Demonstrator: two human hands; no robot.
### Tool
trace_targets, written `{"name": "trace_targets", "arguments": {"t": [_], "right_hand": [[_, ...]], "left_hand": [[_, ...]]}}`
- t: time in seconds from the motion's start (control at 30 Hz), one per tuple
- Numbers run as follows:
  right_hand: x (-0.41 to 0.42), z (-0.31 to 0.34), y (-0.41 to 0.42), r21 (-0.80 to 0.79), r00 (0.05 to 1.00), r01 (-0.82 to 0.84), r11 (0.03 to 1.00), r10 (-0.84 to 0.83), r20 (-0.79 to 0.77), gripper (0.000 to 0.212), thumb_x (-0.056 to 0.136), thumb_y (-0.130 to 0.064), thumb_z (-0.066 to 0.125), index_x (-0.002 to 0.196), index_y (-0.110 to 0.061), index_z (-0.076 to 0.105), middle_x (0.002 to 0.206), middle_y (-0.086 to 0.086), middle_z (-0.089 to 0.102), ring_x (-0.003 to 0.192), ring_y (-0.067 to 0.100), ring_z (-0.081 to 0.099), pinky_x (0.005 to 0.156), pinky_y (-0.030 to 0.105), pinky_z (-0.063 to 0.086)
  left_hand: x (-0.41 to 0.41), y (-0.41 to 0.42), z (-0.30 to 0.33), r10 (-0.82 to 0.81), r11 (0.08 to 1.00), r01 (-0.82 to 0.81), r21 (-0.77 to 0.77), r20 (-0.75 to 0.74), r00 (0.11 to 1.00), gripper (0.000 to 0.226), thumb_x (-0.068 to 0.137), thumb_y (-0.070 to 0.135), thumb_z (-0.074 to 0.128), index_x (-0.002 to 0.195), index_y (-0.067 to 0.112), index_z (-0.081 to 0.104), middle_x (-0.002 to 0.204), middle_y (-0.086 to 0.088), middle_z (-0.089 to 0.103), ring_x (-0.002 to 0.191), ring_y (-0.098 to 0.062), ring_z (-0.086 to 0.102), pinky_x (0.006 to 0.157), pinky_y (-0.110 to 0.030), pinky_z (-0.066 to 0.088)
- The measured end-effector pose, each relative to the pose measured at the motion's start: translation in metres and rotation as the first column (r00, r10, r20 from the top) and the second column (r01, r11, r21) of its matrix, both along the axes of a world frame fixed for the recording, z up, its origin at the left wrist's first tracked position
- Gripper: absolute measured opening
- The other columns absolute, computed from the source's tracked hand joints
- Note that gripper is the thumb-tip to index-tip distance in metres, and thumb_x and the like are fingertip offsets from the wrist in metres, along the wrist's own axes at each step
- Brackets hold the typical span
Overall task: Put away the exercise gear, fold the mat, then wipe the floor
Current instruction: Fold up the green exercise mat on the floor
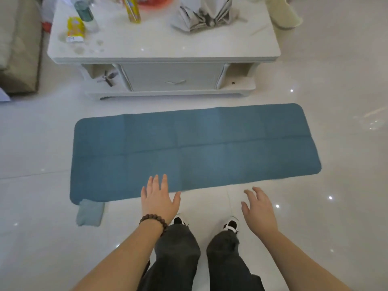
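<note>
A blue exercise mat (195,148) lies flat and unfolded on the glossy white floor, long side across my view, with fold creases showing. A small grey-blue cloth (90,214) lies on the floor at the mat's near left corner, partly tucked under it. My left hand (158,199), with a bead bracelet on the wrist, hovers over the mat's near edge with fingers straight and spread. My right hand (259,208) is held over bare floor just in front of the mat, fingers relaxed and empty. No exercise gear lies on the mat.
A white coffee table (168,51) stands just beyond the mat, carrying a yellow can, a bottle, a yellow packet and a folded grey item. A sofa edge (19,49) is at the far left. My two feet (205,223) stand at the mat's near side.
</note>
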State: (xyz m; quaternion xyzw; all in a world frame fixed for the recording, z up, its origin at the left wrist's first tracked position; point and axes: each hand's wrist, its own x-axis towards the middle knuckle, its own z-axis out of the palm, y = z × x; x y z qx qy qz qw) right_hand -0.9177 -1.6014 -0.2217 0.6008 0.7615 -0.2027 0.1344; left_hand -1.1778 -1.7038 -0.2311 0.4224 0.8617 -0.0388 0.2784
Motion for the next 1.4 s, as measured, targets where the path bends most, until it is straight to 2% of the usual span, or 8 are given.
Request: {"name": "trace_targets", "arguments": {"t": [0.3, 0.6, 0.77, 0.97, 1.1, 1.23, 1.33, 1.4], "right_hand": [[-0.002, -0.142, 0.093, -0.071, 0.98, -0.195, 0.978, 0.196, 0.02, 0.042, 0.094, -0.024, 0.055, 0.132, -0.008, 0.052, 0.144, 0.018, 0.041, 0.134, 0.034, 0.035, 0.111, 0.041, 0.027], [-0.03, -0.415, 0.218, 0.042, 0.932, -0.353, 0.935, 0.356, -0.071, 0.04, 0.077, -0.01, 0.073, 0.114, 0.0, 0.063, 0.127, 0.028, 0.053, 0.117, 0.047, 0.051, 0.098, 0.053, 0.043], [-0.09, -0.521, 0.303, 0.17, 0.895, -0.408, 0.897, 0.429, -0.121, 0.043, 0.079, -0.012, 0.072, 0.118, 0.0, 0.061, 0.129, 0.029, 0.051, 0.121, 0.046, 0.048, 0.103, 0.052, 0.04], [-0.168, -0.586, 0.389, 0.3, 0.847, -0.474, 0.828, 0.521, -0.101, 0.045, 0.09, -0.024, 0.06, 0.132, -0.008, 0.051, 0.144, 0.021, 0.038, 0.135, 0.038, 0.032, 0.112, 0.046, 0.028], [-0.214, -0.617, 0.435, 0.304, 0.813, -0.534, 0.789, 0.578, -0.069, 0.049, 0.093, -0.031, 0.055, 0.137, -0.012, 0.045, 0.149, 0.017, 0.031, 0.139, 0.033, 0.025, 0.114, 0.044, 0.024], [-0.264, -0.636, 0.479, 0.263, 0.81, -0.551, 0.792, 0.583, -0.059, 0.06, 0.092, -0.044, 0.052, 0.144, -0.019, 0.034, 0.155, 0.014, 0.021, 0.144, 0.029, 0.014, 0.116, 0.043, 0.017], [-0.3, -0.64, 0.501, 0.19, 0.822, -0.549, 0.814, 0.567, -0.054, 0.084, 0.086, -0.059, 0.054, 0.151, -0.025, 0.014, 0.16, 0.006, 0.002, 0.147, 0.023, 0.0, 0.118, 0.046, 0.01], [-0.318, -0.643, 0.51, 0.107, 0.81, -0.584, 0.805, 0.586, 0.009, 0.099, 0.079, -0.065, 0.058, 0.151, -0.029, -0.001, 0.16, 0.002, -0.009, 0.147, 0.021, -0.008, 0.118, 0.049, 0.006]], "left_hand": [[0.007, 0.042, -0.118, 0.061, 0.996, -0.061, -0.07, -0.013, 0.998, 0.076, 0.095, 0.061, 0.03, 0.155, 0.021, 0.006, 0.162, -0.006, 0.007, 0.15, -0.023, -0.002, 0.12, -0.043, 0.003], [-0.019, 0.163, -0.382, 0.0, 1.0, -0.001, -0.016, -0.068, 0.998, 0.082, 0.092, 0.062, 0.039, 0.155, 0.02, 0.008, 0.161, -0.009, 0.009, 0.149, -0.024, 0.001, 0.12, -0.044, 0.009], [-0.051, 0.24, -0.508, 0.036, 0.997, -0.029, 0.072, -0.098, 0.995, 0.09, 0.087, 0.068, 0.043, 0.155, 0.021, 0.007, 0.161, -0.01, 0.007, 0.149, -0.027, 0.001, 0.119, -0.047, 0.01], [-0.079, 0.303, -0.607, 0.151, 0.984, -0.139, 0.108, -0.12, 0.981, 0.11, 0.076, 0.085, 0.033, 0.154, 0.02, -0.01, 0.161, -0.011, -0.015, 0.147, -0.03, -0.016, 0.117, -0.058, 0.001], [-0.084, 0.316, -0.655, 0.209, 0.974, -0.192, 0.123, -0.144, 0.967, 0.119, 0.065, 0.096, 0.014, 0.151, 0.021, -0.019, 0.159, -0.011, -0.024, 0.144, -0.031, -0.026, 0.109, -0.068, -0.009], [-0.083, 0.318, -0.668, 0.224, 0.967, -0.193, 0.166, -0.196, 0.955, 0.116, 0.067, 0.095, 0.01, 0.153, 0.02, -0.012, 0.16, -0.012, -0.018, 0.145, -0.03, -0.025, 0.107, -0.07, -0.012], [-0.085, 0.319, -0.669, 0.234, 0.961, -0.2, 0.194, -0.176, 0.956, 0.116, 0.068, 0.095, 0.021, 0.154, 0.017, 0.017, 0.161, -0.015, 0.01, 0.149, -0.033, -0.001, 0.108, -0.073, 0.0], [-0.084, 0.319, -0.673, 0.225, 0.961, -0.19, 0.203, -0.164, 0.961, 0.115, 0.068, 0.094, 0.024, 0.152, 0.015, 0.027, 0.159, -0.016, 0.019, 0.148, -0.034, 0.009, 0.108, -0.074, 0.006]]}}
